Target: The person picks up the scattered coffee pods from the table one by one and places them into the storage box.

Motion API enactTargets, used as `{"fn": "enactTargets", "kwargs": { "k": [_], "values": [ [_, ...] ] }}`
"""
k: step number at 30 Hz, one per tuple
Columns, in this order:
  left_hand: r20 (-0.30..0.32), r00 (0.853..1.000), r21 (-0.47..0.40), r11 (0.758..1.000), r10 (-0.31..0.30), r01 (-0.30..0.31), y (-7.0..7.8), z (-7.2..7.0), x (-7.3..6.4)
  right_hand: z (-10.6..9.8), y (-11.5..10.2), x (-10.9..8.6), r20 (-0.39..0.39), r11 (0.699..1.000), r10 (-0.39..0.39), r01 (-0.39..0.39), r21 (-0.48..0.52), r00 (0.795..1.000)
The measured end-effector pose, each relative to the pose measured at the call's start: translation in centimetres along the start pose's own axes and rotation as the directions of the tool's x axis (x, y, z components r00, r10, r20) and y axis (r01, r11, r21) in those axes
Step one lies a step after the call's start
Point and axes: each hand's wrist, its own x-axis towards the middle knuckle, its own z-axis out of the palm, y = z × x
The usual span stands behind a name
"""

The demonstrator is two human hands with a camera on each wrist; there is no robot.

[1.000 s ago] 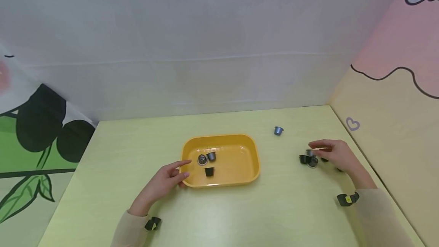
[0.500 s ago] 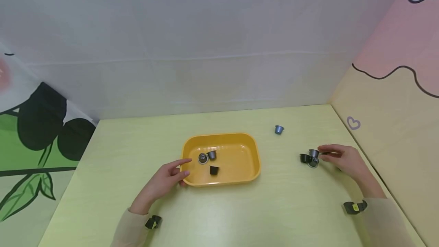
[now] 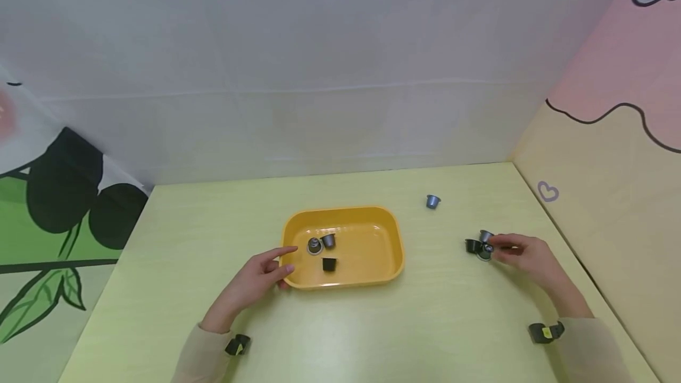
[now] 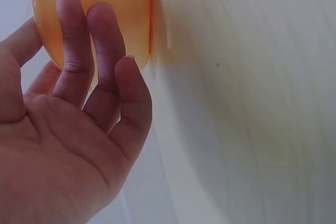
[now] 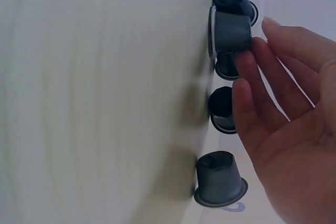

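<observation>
My left hand [image 3: 252, 282] holds the left end of a yellow tray [image 3: 369, 253], thumb and index finger over the rim, other fingers [image 4: 107, 40] against the outer wall. Inside the tray lie a black coffee capsule [image 3: 329, 264], a grey one [image 3: 328, 241] and a dark one [image 3: 314, 246] standing on its rim. My right hand [image 3: 532, 260] is at a cluster of capsules on the right, including a black one [image 3: 472, 246] and a grey one [image 3: 485, 234]. In the right wrist view its loosely bent fingers are right at the end of a tipped capsule [image 5: 232, 32], not wrapped round it.
A blue capsule [image 3: 433, 201] lies apart on the table [image 3: 213, 223], behind the cluster. The right wrist view shows further capsules beside the hand, one of them [image 5: 218, 177] standing on its rim. A patterned side wall [image 3: 612, 205] borders the table on the right.
My right hand first drew back to the right from the cluster, then came back left over it. The black capsule in the tray shifted slightly. My left hand stays at the tray.
</observation>
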Motion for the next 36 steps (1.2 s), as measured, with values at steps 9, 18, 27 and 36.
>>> {"fn": "enactTargets", "kwargs": {
  "k": [9,18,27,36],
  "values": [
    [0.011,1.000,-0.002,1.000,0.011,-0.011,-0.15,0.02,0.01,0.89,0.10,0.61,0.037,0.994,0.021,-0.017,-0.112,0.999],
    [0.001,1.000,0.002,1.000,-0.004,0.004,-0.27,0.06,0.02,1.01,0.08,0.72,0.061,0.988,0.022,-0.013,-0.151,0.998],
    [0.006,1.000,-0.001,1.000,0.004,-0.004,-0.36,0.07,0.07,1.03,0.24,0.62,0.045,0.990,0.028,-0.021,-0.142,0.999],
    [0.006,1.000,0.002,1.000,0.005,-0.005,-0.25,0.04,0.00,0.71,-0.05,0.48,0.022,0.994,0.013,-0.010,-0.110,1.000]
  ]
}}
